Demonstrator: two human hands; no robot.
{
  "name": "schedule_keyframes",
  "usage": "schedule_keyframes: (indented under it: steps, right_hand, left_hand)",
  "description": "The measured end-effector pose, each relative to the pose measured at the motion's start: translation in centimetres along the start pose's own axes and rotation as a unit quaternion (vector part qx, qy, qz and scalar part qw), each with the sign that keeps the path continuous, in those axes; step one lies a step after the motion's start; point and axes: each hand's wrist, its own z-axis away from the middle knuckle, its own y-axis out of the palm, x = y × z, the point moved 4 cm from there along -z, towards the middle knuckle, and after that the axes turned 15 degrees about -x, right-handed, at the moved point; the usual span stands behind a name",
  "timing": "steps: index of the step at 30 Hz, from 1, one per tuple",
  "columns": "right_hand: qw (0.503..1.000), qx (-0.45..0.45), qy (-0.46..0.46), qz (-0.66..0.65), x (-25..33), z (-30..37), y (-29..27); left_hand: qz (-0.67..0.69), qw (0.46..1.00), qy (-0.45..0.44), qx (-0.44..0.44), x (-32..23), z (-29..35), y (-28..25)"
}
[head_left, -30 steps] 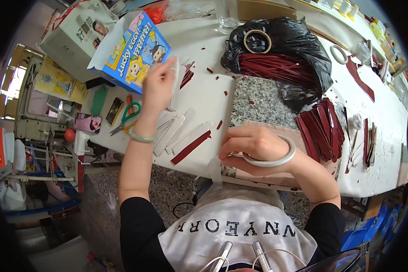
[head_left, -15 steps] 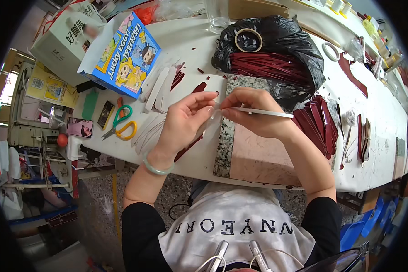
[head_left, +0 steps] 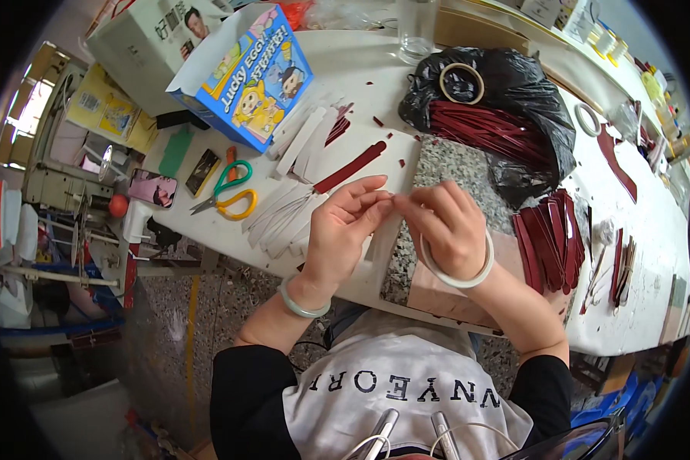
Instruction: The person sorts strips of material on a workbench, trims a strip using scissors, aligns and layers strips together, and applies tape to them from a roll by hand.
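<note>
My left hand [head_left: 343, 234] and my right hand [head_left: 451, 218] meet at the fingertips above the left edge of a speckled stone slab [head_left: 400, 264]. Both pinch at the same spot; what lies between the fingertips is too small to make out. A thin white ring [head_left: 458, 284], like a narrow tape roll, hangs around the base of my right hand. Left of my hands, a dark red strip [head_left: 353, 166] rests beside a fan of thin white strips [head_left: 280, 218]. A stack of dark red strips [head_left: 552, 241] lies right of the slab.
Scissors [head_left: 234, 188] with green and yellow handles lie at the left, near a phone [head_left: 152, 188]. A blue box [head_left: 257, 92] stands behind them. Beyond the slab, a black plastic bag [head_left: 540, 100] holds red strips, with a ring [head_left: 481, 83] on top. A glass [head_left: 416, 42] stands farther back.
The white ring, seen edge-on before, has turned to show its round shape by my right hand. My view has shifted, and the red strip left of my hands shows more fully.
</note>
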Motion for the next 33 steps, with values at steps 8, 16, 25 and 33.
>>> schedule_keyframes:
  steps: [8, 16, 25, 33]
  right_hand:
    - [0.995, 0.067, -0.038, 0.061, 1.4, 0.7, 1.9]
    - [0.997, 0.065, -0.016, 0.047, 3.1, 1.3, 3.2]
    - [0.926, 0.266, 0.009, -0.267, 7.1, 6.3, 1.8]
    - [0.929, 0.259, 0.103, -0.245, 4.2, 7.1, -0.2]
  left_hand:
    - [0.146, 0.973, -0.156, -0.087, 2.3, 0.2, -2.6]
    - [0.147, 0.979, -0.089, -0.112, 1.3, -0.6, -2.4]
    - [-0.176, 0.96, 0.142, -0.167, -5.8, -19.2, -6.7]
    - [-0.507, 0.836, 0.2, -0.065, -1.0, -21.9, -10.4]
